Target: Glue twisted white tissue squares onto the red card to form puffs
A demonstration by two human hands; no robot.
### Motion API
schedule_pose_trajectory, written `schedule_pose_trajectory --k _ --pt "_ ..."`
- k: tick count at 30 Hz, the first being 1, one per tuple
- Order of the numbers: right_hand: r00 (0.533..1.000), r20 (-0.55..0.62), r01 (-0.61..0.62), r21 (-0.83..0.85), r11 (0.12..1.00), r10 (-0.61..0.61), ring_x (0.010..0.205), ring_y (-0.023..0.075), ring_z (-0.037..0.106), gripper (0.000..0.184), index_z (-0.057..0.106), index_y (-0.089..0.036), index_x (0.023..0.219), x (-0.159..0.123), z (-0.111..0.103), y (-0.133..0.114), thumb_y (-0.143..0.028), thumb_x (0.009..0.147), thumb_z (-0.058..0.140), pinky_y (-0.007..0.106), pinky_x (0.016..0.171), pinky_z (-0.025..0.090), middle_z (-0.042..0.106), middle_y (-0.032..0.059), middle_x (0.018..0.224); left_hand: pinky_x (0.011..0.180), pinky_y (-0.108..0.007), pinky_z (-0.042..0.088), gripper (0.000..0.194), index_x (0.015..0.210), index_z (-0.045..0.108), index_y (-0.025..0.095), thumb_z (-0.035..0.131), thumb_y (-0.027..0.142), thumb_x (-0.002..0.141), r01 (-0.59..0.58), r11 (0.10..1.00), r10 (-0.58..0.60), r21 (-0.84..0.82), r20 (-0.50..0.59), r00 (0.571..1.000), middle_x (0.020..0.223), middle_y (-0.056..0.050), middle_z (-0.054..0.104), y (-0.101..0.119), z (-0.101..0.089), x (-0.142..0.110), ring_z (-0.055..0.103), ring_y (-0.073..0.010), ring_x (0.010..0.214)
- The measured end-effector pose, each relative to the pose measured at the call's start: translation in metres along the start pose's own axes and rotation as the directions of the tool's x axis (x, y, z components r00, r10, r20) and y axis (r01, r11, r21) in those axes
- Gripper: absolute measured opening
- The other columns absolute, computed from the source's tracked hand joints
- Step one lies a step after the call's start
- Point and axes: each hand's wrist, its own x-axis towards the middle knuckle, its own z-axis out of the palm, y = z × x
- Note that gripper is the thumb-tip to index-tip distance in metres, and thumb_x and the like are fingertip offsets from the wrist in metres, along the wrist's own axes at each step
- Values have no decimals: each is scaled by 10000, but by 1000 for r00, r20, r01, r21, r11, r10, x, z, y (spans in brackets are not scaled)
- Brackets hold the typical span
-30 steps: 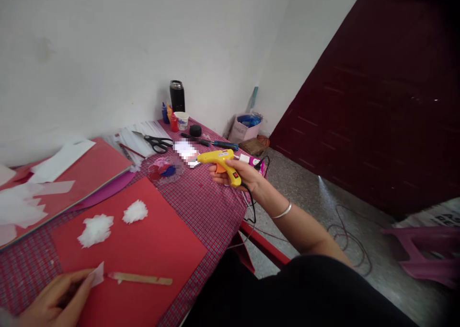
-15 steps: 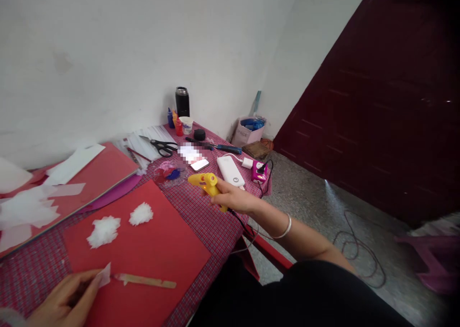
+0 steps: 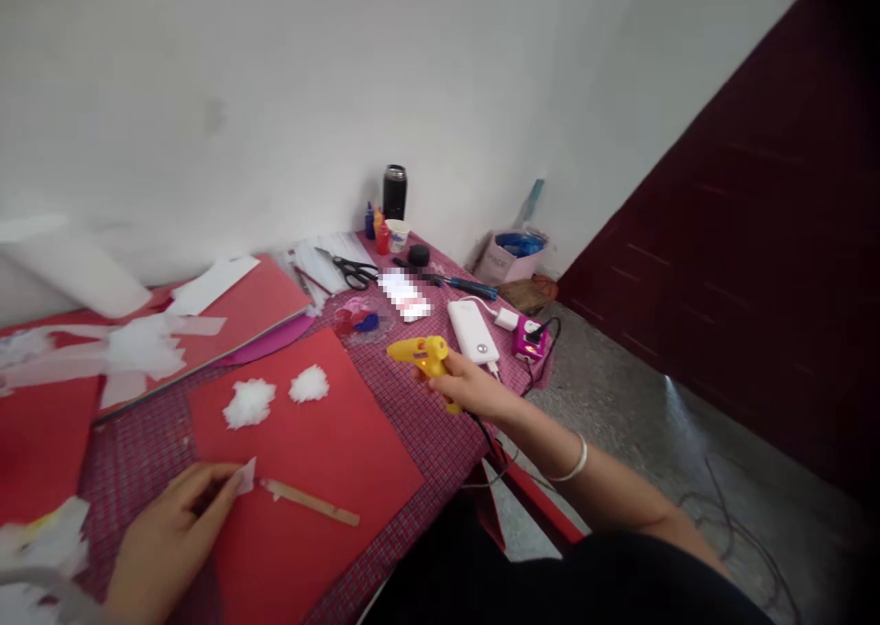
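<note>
My right hand (image 3: 471, 387) is wrapped round the handle of a yellow hot glue gun (image 3: 421, 354), whose nozzle points left above the checked tablecloth. Between thumb and fingers, my left hand (image 3: 180, 524) pinches a small piece of white paper (image 3: 246, 478) over a red sheet (image 3: 302, 570). Just right of that paper lies a flat wooden stick (image 3: 316, 504), pinkish at its left end; whether the two touch I cannot tell. Two fluffy white clumps rest farther up the sheet, a larger clump (image 3: 248, 403) and a smaller clump (image 3: 309, 384).
Behind the sheet are black-handled scissors (image 3: 354, 272), a phone (image 3: 405, 295), a white power bank (image 3: 473, 332) and a purple power adapter (image 3: 529, 339). Paint bottles (image 3: 382, 236) and a black flask (image 3: 394, 192) stand by the wall. White strips (image 3: 144, 350) lie at left. The glue gun's cord trails off the table edge.
The view has turned left, so everything sits farther right in the picture. Both hands keep their holds on the paper piece and the glue gun, with little other movement.
</note>
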Motion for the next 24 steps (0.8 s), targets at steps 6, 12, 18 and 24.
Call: schedule_pose_trajectory --k 6,12,18,24 --pt "962 210 -215 198 956 173 853 193 643 272 690 -155 912 -6 10 -34 -391 778 683 326 761 538 690 111 957 746 -300 487 320 803 654 235 443 458 892 -31 995 25 -90 -69 997 849 -16 691 28 -9 -6 649 -208 833" --pt "929 360 -221 357 907 85 824 192 651 382 675 -185 1036 -8 41 -53 -423 744 741 289 622 547 674 104 959 844 -326 486 269 884 623 211 419 377 941 -117 984 101 -134 -119 988 972 -46 681 35 -7 -12 633 -205 929" --pt "933 318 -216 114 970 171 573 89 503 345 639 -149 1022 13 61 -20 -388 784 712 189 435 344 618 31 768 990 -445 455 212 935 611 184 399 179 940 -383 923 384 29 -19 923 1029 -88 701 70 11 -25 636 -230 988" --pt "888 424 -133 -136 982 179 506 69 380 277 612 -159 984 35 75 -16 -401 851 624 204 464 315 521 -24 687 678 -344 508 256 831 615 185 388 107 918 -552 831 554 70 2 833 749 -48 667 89 17 -45 615 -194 681"
